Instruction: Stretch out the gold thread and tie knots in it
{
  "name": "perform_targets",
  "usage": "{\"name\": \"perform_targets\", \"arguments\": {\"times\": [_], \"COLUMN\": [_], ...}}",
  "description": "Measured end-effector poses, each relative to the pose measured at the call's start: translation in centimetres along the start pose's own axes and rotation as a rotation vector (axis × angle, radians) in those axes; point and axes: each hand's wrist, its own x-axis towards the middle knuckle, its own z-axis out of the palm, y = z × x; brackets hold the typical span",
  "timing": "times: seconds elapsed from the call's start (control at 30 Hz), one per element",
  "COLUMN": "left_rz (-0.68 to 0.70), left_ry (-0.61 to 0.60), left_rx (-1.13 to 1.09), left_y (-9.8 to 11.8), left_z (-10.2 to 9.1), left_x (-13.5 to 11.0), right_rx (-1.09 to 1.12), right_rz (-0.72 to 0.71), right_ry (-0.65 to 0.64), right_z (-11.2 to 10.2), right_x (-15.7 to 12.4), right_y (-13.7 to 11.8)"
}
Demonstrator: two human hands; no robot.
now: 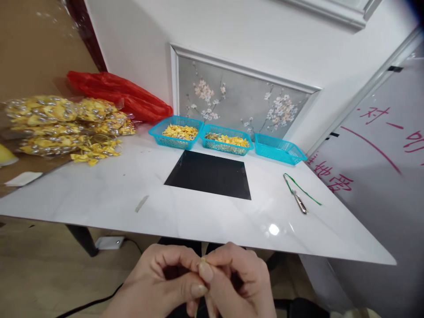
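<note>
My left hand [162, 278] and my right hand [236, 280] are pressed together below the near edge of the white table [109, 194], fingertips pinched on something small that the fingers hide. On the table's far side stand three turquoise baskets. The left basket [176, 132] and the middle basket [226, 140] contain small yellow pieces, while the right basket [280, 149] looks empty. A black square mat [210, 174] lies in front of them.
Clear bags of yellow pieces [62, 123] are piled at the left, with a red plastic bag [122, 95] behind. A metal tool with a green cord [300, 194] lies right of the mat. A whiteboard with red writing [380, 145] leans at the right.
</note>
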Motion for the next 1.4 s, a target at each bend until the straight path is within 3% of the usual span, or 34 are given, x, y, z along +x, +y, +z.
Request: {"name": "perform_targets", "arguments": {"times": [0.13, 0.3, 0.43, 0.57, 0.7, 0.97, 1.1, 1.4], "left_rz": [-0.015, -0.01, 0.187, 0.418, 0.516, 0.585, 0.623, 0.571], "left_ry": [0.053, 0.08, 0.315, 0.266, 0.252, 0.261, 0.369, 0.438], "left_rx": [0.032, 0.041, 0.22, 0.594, 0.723, 0.82, 0.841, 0.785], "left_y": [0.3, 0.9, 1.8, 2.5, 2.6, 2.5, 2.0, 1.9], "left_z": [0.2, 0.5, 0.2, -0.2, -0.3, -0.6, -0.2, -0.2], "left_x": [0.0, 0.4, 0.5, 0.6, 0.8, 1.0, 0.9, 0.6], "right_rx": [0.259, 0.292, 0.215, 0.155, 0.133, 0.143, 0.159, 0.18], "right_rz": [0.143, 0.195, 0.196, 0.171, 0.166, 0.191, 0.174, 0.163], "right_ry": [-0.122, -0.191, -0.153, -0.182, -0.221, -0.242, -0.238, -0.221], "right_z": [0.1, -0.1, -0.3, -0.5, -0.6, -0.6, -0.5, -0.5], "right_x": [0.5, 1.2, 1.7, 2.1, 2.3, 2.4, 2.4, 2.3], "right_y": [0.0, -0.3, -0.2, 0.1, 0.3, 0.0, -0.1, -0.2]}}
